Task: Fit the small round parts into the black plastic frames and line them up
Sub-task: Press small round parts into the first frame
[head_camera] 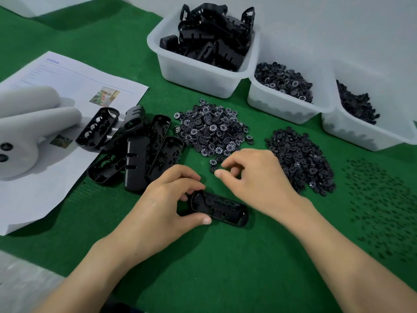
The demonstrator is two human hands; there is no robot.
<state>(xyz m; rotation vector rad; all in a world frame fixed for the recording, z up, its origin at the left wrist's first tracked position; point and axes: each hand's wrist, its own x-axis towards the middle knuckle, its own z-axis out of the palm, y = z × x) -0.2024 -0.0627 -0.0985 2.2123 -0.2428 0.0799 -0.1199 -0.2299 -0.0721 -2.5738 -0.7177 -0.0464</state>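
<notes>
Green counter [225, 256]: left grip [171, 199] clasps a black frame [222, 208]; right grip [252, 177] curls beside the numbered wheels [209, 129], whether pinching one unclear.

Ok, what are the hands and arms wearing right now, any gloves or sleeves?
Nothing. The left hand and right hand are bare, with no gloves, rings or watch. The left forearm and right forearm are bare too, with no sleeve in view.
</notes>
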